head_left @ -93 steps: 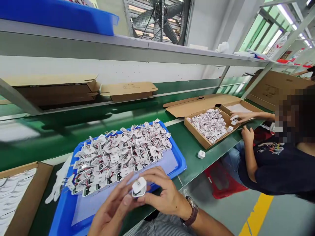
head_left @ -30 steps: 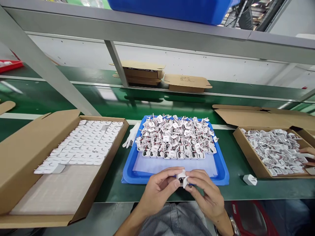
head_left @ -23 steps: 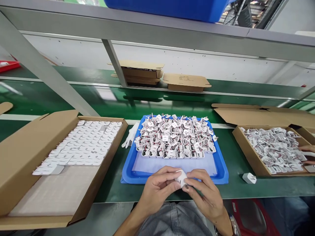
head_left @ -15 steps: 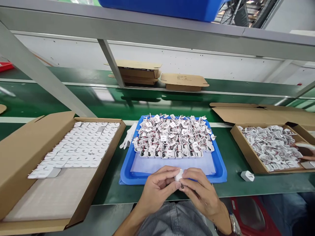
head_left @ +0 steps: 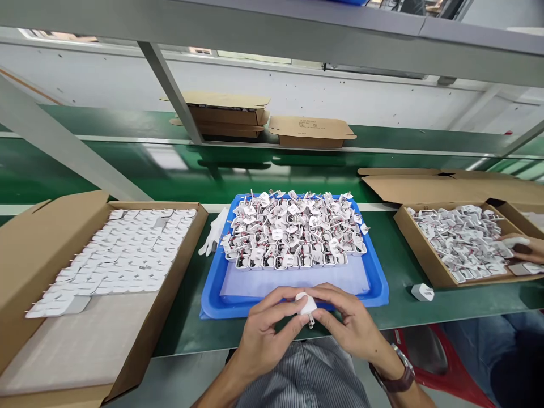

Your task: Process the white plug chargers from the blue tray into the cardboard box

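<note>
A small white plug housing [head_left: 306, 304] with metal prongs pointing down is pinched between both my hands, near the front edge of a blue tray [head_left: 378, 292]. My left hand [head_left: 272, 323] grips its left side with thumb and fingers, and my right hand [head_left: 346, 320] grips its right side. Inside the tray, rows of open white housings with wired prong pieces [head_left: 293, 229] stand on a pale sheet [head_left: 293, 283]. To the left, a cardboard box [head_left: 182, 241] holds rows of white plug pieces [head_left: 131, 249] at its far part.
A single white plug [head_left: 423, 292] lies right of the tray. Farther right, another person's hand [head_left: 525, 246] is at a cardboard box [head_left: 433, 266] of loose wired pieces. A white glove [head_left: 213, 232] lies beside the tray. Closed boxes [head_left: 312, 129] stand behind, under a metal frame [head_left: 170, 90].
The white housing has turned in my fingers, and its prongs now show pointing down. The camera view has shifted slightly, and the other person's hand has moved a little at the right box.
</note>
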`<state>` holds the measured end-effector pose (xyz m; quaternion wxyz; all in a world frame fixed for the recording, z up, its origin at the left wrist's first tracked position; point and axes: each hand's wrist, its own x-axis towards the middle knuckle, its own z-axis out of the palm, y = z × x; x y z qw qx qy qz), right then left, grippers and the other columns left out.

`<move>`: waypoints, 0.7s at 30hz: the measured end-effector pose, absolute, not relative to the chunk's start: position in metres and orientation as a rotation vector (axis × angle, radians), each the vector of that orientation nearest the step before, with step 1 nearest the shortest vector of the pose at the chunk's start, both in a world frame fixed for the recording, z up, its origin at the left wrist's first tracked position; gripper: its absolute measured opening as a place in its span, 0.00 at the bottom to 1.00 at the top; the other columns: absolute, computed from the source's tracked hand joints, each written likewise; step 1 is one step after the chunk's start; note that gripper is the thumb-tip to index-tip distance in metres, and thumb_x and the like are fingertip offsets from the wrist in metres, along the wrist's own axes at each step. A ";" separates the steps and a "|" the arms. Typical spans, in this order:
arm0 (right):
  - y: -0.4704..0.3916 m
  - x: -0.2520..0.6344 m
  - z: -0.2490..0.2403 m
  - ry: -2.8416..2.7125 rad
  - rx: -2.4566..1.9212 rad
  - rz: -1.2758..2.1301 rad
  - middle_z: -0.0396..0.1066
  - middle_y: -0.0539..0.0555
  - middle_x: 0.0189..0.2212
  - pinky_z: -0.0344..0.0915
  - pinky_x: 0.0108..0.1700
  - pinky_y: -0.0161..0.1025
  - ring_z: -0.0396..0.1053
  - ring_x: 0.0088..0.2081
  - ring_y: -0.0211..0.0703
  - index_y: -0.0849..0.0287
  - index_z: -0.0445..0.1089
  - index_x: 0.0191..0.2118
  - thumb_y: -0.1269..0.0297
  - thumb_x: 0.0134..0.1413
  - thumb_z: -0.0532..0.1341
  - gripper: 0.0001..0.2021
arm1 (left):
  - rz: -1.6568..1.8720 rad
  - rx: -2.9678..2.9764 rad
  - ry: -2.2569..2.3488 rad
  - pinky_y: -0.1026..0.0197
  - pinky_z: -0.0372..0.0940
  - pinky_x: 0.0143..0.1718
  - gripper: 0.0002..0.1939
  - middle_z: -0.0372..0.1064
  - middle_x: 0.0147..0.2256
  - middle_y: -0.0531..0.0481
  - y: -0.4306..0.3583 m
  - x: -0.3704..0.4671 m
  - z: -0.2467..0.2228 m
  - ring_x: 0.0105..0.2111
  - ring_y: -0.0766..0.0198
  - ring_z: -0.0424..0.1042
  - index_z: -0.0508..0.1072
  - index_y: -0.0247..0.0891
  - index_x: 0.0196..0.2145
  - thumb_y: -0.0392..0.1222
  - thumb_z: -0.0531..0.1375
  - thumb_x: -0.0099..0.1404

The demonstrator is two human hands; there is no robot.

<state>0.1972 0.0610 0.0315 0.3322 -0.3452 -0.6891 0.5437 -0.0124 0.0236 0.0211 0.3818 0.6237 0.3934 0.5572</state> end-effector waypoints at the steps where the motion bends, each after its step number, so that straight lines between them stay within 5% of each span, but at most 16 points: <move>1: 0.061 0.196 0.032 -1.812 -0.889 1.388 0.78 0.56 0.52 0.73 0.57 0.46 0.76 0.53 0.46 0.46 0.75 0.60 0.63 0.69 0.64 0.17 | 1.428 1.607 1.016 0.61 0.76 0.48 0.21 0.80 0.47 0.47 0.023 -0.012 0.021 0.45 0.60 0.81 0.82 0.51 0.52 0.28 0.66 0.67; 12: 0.064 0.194 0.017 -1.525 -0.877 1.610 0.75 0.53 0.53 0.73 0.61 0.46 0.77 0.55 0.45 0.39 0.73 0.61 0.61 0.66 0.67 0.19 | 1.304 1.399 1.039 0.56 0.76 0.52 0.16 0.77 0.53 0.45 0.023 -0.010 0.011 0.53 0.55 0.79 0.81 0.52 0.54 0.36 0.63 0.73; 21: 0.066 0.192 0.027 -1.504 -0.765 1.705 0.72 0.53 0.51 0.74 0.61 0.45 0.77 0.55 0.45 0.40 0.74 0.61 0.64 0.66 0.67 0.20 | 1.399 1.671 1.145 0.62 0.76 0.49 0.18 0.79 0.48 0.46 0.022 -0.008 0.017 0.47 0.61 0.80 0.80 0.46 0.52 0.29 0.63 0.69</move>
